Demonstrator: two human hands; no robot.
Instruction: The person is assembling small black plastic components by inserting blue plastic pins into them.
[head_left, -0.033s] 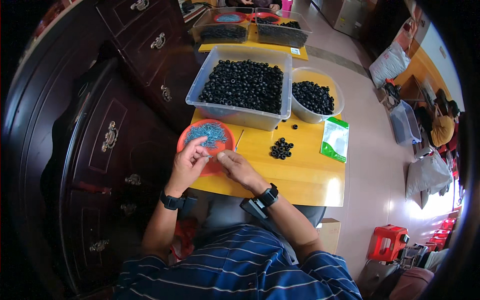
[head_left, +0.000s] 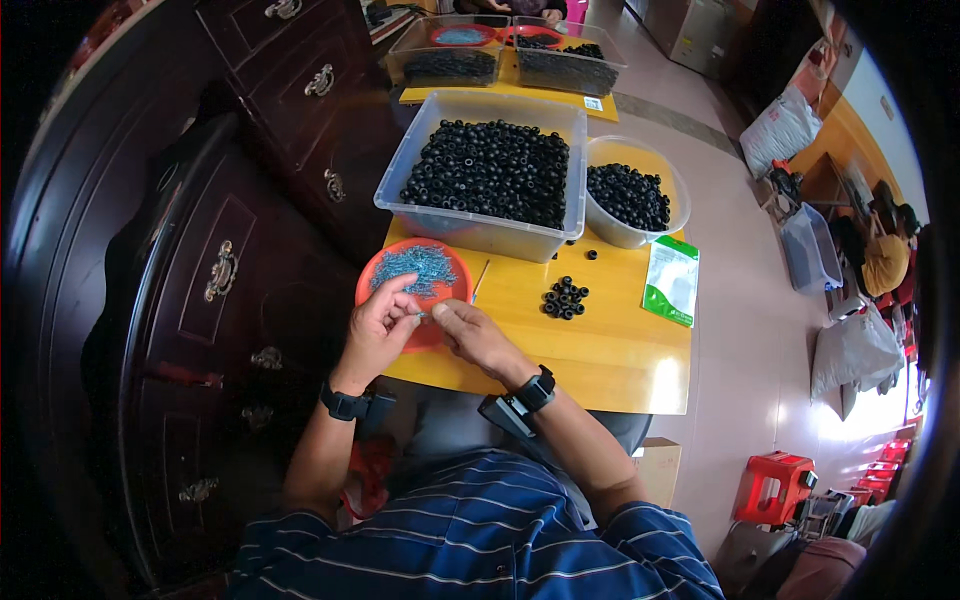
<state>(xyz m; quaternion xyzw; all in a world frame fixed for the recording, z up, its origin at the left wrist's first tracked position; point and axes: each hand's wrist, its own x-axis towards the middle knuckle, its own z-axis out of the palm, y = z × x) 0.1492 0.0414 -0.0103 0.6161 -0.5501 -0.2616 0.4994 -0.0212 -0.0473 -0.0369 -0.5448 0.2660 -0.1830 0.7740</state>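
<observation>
Over a red bowl point(head_left: 463, 268), my left hand point(head_left: 380, 322) pinches a small thin bluish metal piece point(head_left: 422, 315) between thumb and fingertips. My right hand point(head_left: 478, 340) meets it from the right, thumb and forefinger pressed together at the piece's other end. A heap of similar thin bluish metal pieces point(head_left: 425, 265) lies in the bowl, partly hidden by my left fingers. Right of the hands, a small group of black rings point(head_left: 566, 298) rests on the yellow table point(head_left: 600, 365).
A large clear bin point(head_left: 478, 232) full of black rings stands behind the bowl, beside a round clear tub point(head_left: 630, 235) of more rings. A green-and-white packet point(head_left: 671, 282) lies at the right edge. Dark drawers point(head_left: 215, 330) flank the left. Farther back, a person's hands point(head_left: 552, 15) show beyond other bins.
</observation>
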